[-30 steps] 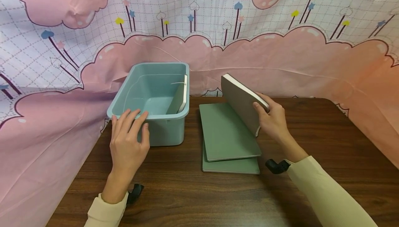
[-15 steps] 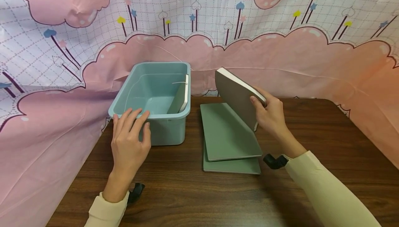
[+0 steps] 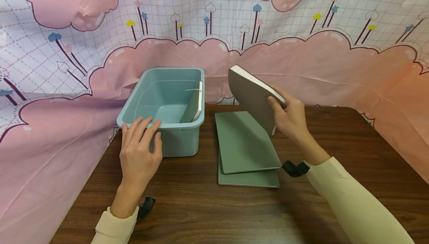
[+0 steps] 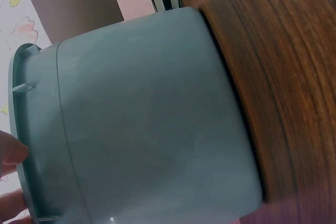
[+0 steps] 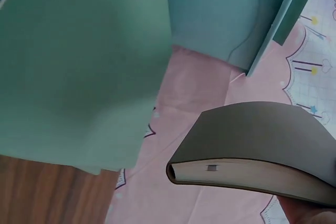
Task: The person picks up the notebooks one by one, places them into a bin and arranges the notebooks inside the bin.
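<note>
In the head view my right hand point(image 3: 291, 119) grips a grey-brown notebook point(image 3: 251, 97) by its right edge, thumb on the near cover. The notebook is raised and tilted, its white page edge up; a short ribbon hangs at its lower corner. Below it lie two green notebooks, the upper one point(image 3: 246, 143) slightly askew on the lower one point(image 3: 249, 180). My left hand point(image 3: 139, 154) rests with relaxed, spread fingers at the near rim of a light blue plastic bin point(image 3: 179, 139). Inside the bin, another notebook point(image 3: 193, 104) with white pages leans against the right wall.
Everything stands on a dark wooden table point(image 3: 187, 206). Behind it hangs a pink and white cloud-patterned curtain point(image 3: 301, 61), close to the bin's back and left side. The bin's walls rise well above the green notebooks.
My right hand has lifted the grey-brown notebook higher and slightly to the left, off the green notebooks' surface. My left hand has stayed at the bin's rim.
</note>
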